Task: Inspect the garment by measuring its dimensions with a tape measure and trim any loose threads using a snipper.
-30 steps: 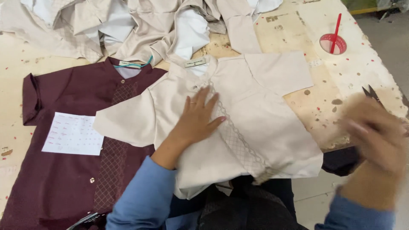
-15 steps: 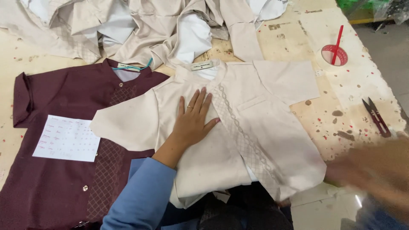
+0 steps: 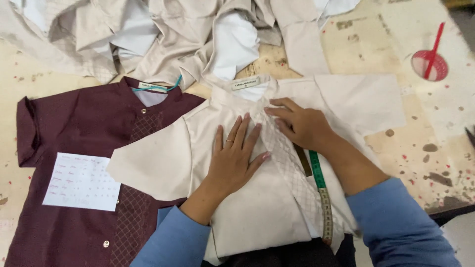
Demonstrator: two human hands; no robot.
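A person in blue sleeves is pressing 2 bare hands onto a cream short-sleeved shirt [image 3: 277, 198] lying face up at the centre of the frame, its collar pointing to the top and its hem running off the lower edge, so its long axis is running near to far; the left hand [image 3: 235, 158] is resting flat and spread on the chest, holding nothing, with a ring on 1 finger; the right hand [image 3: 299, 123] is lying just above it, fingers curled and pressed on the quilted diamond-pattern placket near the collar, pinching nothing that can be seen; a green and yellow measuring tape [image 3: 320, 193] is trailing from under the right wrist down toward the lower edge, parallel to the placket, nearer the right hand than the left; at the left of the frame a maroon shirt [image 3: 74, 133] of matching cut is lying flat, partly under the cream sleeve, with a white paper note [image 3: 81, 180] on it; beyond, a heap of cream garments [image 3: 163, 34] is filling the upper left; at the upper right a red disc with a red stick [image 3: 430, 62] is sitting on the stained, paint-flecked table [image 3: 425, 123].
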